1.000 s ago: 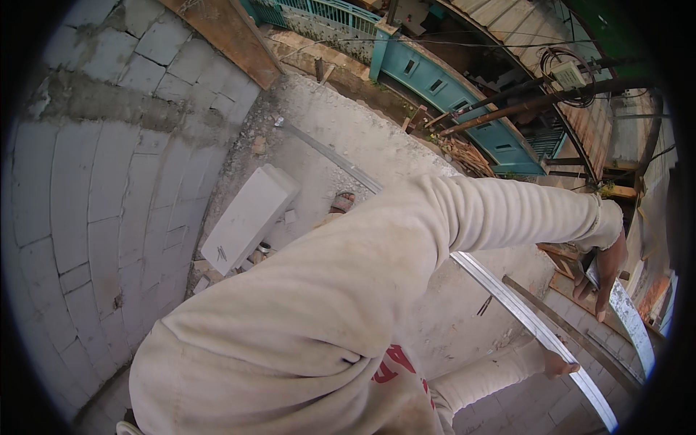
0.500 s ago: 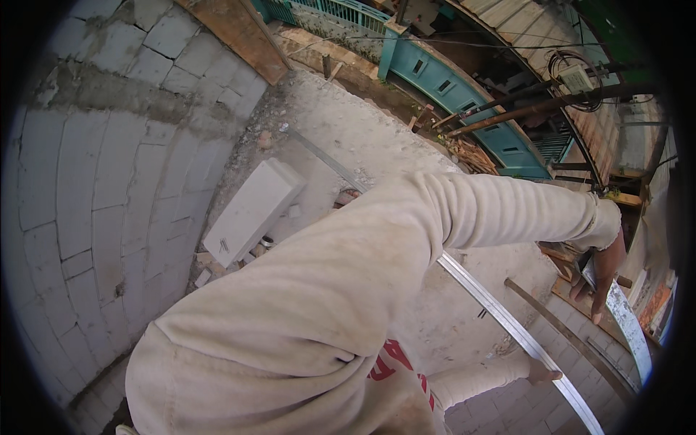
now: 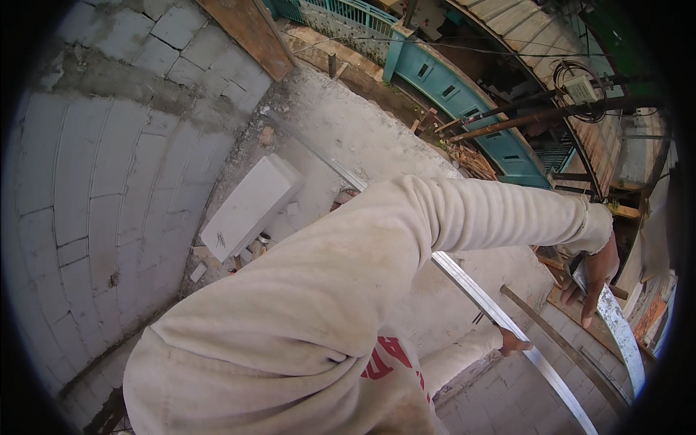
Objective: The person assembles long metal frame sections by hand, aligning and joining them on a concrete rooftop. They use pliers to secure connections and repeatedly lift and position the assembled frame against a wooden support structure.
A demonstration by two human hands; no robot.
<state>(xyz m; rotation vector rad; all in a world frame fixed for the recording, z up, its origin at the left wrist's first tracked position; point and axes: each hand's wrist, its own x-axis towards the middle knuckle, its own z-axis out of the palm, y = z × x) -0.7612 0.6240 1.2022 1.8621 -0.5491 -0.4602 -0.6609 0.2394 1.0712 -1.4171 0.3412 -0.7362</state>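
Pale aluminium straightedge (image 3: pixel 500 315) runs diagonally along the block wall top (image 3: pixel 507 391), the lower hand (image 3: pixel 513 342) with fingers closed around it. The far hand (image 3: pixel 598 279) hangs fingers loosely open, touching a second, white-smeared strip (image 3: pixel 616 326) (grip unclear). Levelling step; next needs steady alignment.

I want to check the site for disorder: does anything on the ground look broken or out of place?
Yes. A white block lies tilted on the dusty concrete floor beside the block wall, with small broken pieces and rubble scattered at its lower end. It looks left loose, not laid in the wall.
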